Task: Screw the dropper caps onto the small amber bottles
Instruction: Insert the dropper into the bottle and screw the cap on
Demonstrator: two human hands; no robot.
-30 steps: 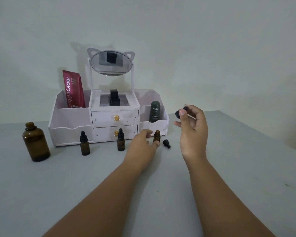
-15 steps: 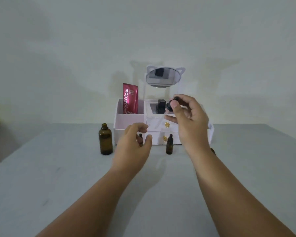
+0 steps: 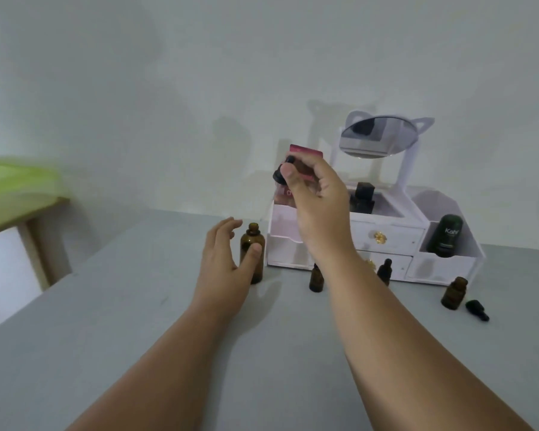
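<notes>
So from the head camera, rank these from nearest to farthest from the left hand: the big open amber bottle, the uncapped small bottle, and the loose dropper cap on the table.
1. The big open amber bottle, right at the left hand, its thumb in front of the glass.
2. The uncapped small bottle, far across on the right, in front of the organizer.
3. The loose dropper cap, lying just right of that bottle.

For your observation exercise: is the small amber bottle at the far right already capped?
No: the small amber bottle stands with an open neck, and a black dropper cap lies on the table beside it.
</notes>
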